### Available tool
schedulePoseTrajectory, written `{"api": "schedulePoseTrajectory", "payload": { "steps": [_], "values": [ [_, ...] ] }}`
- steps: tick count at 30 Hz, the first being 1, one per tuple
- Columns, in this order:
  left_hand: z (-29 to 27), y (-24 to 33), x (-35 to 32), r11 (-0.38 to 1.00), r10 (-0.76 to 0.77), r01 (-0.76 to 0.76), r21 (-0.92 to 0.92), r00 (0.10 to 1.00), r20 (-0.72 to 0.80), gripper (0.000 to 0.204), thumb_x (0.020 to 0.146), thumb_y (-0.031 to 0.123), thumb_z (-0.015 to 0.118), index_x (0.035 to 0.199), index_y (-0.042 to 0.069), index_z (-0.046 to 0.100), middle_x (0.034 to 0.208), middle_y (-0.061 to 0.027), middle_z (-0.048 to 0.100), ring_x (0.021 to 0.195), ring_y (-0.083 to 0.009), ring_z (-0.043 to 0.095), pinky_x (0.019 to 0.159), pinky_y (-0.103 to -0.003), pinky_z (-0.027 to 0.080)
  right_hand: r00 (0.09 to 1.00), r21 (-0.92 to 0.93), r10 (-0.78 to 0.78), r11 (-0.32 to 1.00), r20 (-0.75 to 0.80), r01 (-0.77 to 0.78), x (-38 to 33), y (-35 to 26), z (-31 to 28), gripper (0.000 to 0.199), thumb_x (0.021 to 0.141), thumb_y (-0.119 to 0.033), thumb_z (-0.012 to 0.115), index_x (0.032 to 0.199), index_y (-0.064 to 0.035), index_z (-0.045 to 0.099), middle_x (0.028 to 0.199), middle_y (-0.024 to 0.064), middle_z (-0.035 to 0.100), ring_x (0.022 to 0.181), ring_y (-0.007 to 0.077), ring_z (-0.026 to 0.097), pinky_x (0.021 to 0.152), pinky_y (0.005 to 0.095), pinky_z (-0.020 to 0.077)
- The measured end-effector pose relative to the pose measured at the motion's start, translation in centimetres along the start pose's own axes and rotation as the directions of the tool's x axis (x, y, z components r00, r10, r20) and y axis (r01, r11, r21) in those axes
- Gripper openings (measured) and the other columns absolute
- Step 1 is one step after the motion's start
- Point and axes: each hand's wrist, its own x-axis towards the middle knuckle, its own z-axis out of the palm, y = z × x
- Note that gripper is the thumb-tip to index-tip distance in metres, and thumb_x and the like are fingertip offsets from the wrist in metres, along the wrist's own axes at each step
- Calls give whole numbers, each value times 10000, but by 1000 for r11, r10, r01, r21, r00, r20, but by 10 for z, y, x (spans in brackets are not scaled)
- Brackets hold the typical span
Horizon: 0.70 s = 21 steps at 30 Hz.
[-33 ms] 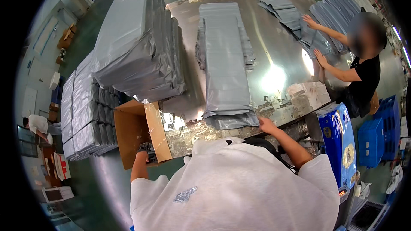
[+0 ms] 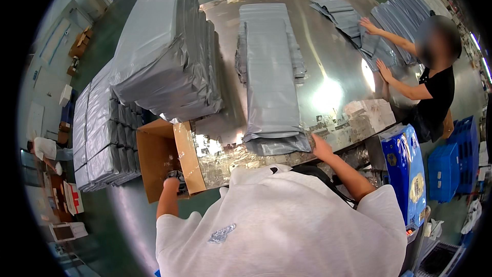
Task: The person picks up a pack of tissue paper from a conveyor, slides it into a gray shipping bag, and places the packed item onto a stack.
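A long stack of flat grey plastic bags (image 2: 271, 77) lies lengthwise on the metal table (image 2: 215, 161) in front of me. My right hand (image 2: 321, 149) rests on the table's near edge, close beside the stack's near right corner, fingers stretched out. My left hand (image 2: 170, 184) reaches down into the open end of a cardboard box (image 2: 151, 159) at the table's near left corner. Something dark and shiny lies by its fingers, too small to name. The left fingers are mostly hidden.
A tall pile of grey bags (image 2: 148, 46) stands on the table's left, with bundled bags (image 2: 95, 133) beyond. At the right is a blue package (image 2: 405, 169). Across the table a co-worker (image 2: 435, 87) has both hands on more grey bags (image 2: 376, 46).
My right hand has shifted very slightly right, off the corner of the bag stack. The co-worker's upper hand has moved slightly left. My left hand stays at the box.
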Motion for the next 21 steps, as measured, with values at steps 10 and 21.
{"api": "schedulePoseTrajectory", "payload": {
  "steps": [10,21],
  "values": [
    [-149,220,-137,354,822,-375,857,-312,-476,455,726,92,444,1164,216,454,1356,-37,204,1241,-180,205,1019,-351,146,554,-522,-786,363,273,772,58,-29,-26,517,720,-106,433,1230,-94,345,1343,47,241,1254,168,182,1021,352,153],
    [-161,223,-77,239,716,-969,-64,220,-662,270,782,179,446,1023,98,538,1058,-91,521,1012,-262,455,878,-355,339,948,244,-309,928,80,282,91,28,-23,269,752,-240,526,943,-54,558,918,117,563,857,250,519,722,323,409]
  ]
}}
